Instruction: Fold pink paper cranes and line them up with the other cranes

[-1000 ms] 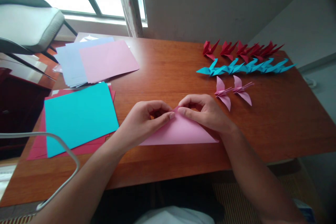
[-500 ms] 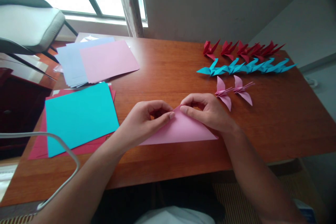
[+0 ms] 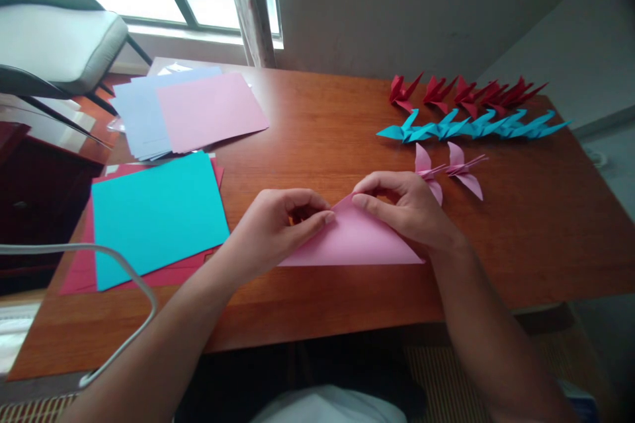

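Note:
A pink sheet of paper [image 3: 354,241], folded into a triangle, lies near the table's front edge with its long side toward me. My left hand [image 3: 285,225] pinches its upper left edge between thumb and fingers. At the top corner, my right hand [image 3: 407,205] grips the paper the same way. The triangle's left end is hidden behind my left hand and forearm. Just beyond my right hand stand two pink folded paper pieces [image 3: 464,172] with wing-like flaps; the nearer one is partly covered by that hand.
Rows of blue paper cranes [image 3: 446,127] and red paper cranes [image 3: 466,92] line the back right of the wooden table [image 3: 307,145]. Turquoise sheets [image 3: 159,218] lie over red ones at left, with pale pink sheets [image 3: 213,112] behind. A white cable [image 3: 124,264] arches over the left edge.
My right hand has shifted slightly right along with the paper's top corner, and the gap between my two hands is a little wider. The whole view has moved slightly.

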The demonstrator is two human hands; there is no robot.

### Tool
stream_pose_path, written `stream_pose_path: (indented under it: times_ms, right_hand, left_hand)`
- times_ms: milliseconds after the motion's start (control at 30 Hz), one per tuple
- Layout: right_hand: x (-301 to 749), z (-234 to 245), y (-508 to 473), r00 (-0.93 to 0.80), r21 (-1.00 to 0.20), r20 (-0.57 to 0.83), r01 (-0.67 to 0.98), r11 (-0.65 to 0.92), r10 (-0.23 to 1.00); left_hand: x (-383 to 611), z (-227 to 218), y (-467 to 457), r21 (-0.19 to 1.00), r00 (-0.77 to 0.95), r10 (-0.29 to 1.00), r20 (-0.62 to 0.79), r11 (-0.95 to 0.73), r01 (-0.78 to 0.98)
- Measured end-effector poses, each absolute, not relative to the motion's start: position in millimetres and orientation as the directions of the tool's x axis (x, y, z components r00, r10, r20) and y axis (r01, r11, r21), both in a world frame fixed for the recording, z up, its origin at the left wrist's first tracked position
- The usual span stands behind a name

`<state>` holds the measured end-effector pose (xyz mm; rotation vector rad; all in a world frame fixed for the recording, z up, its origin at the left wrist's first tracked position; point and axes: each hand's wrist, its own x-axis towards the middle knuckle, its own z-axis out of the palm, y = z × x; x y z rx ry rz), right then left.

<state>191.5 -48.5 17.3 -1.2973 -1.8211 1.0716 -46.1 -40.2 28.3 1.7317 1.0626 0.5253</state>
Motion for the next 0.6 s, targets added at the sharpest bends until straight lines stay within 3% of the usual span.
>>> stream_pose_path:
  times_ms: [600]
  right_hand:
    - [189.3,13.8,-45.7,-0.324,-0.855,0.059,0.472,0.215,0.944]
  left_hand:
    - [-47.6,23.7,-36.8,0.826,0.527,0.847,-0.072,-0.245,0.507]
